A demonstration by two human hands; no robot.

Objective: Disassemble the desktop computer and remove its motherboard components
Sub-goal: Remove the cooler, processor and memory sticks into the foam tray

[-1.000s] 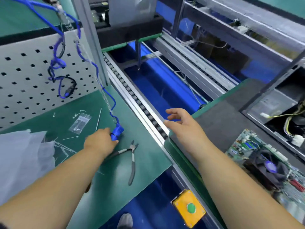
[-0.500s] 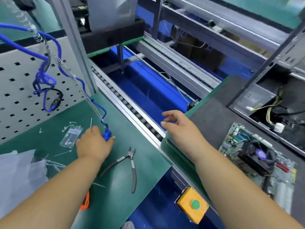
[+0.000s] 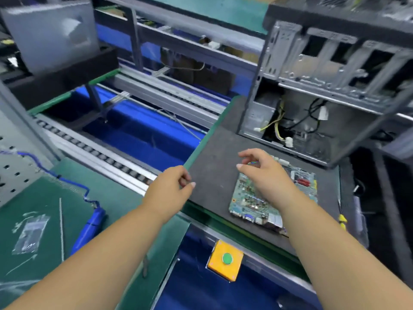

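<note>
A green motherboard (image 3: pixel 248 198) lies flat on a dark grey foam pad (image 3: pixel 214 162). My right hand (image 3: pixel 266 173) hovers over its middle with fingers spread and curved, and hides the fan. My left hand (image 3: pixel 169 189) is at the pad's left edge, fingers loosely curled, holding nothing. Behind the board stands the open grey computer case (image 3: pixel 324 90) with loose yellow and black cables inside. A blue-handled tool (image 3: pixel 89 229) on a blue coiled cord lies on the green mat at the left.
A yellow box with a green button (image 3: pixel 225 259) sits at the bench's front edge. A roller rail (image 3: pixel 93 151) and a blue trough (image 3: pixel 143 130) run between the green mat (image 3: pixel 116 198) and the pad. A small clear bag (image 3: pixel 31 233) lies at the left.
My left hand let go of the blue tool and swung right to the pad's edge. My right hand moved right over the motherboard. The view turned right toward the case.
</note>
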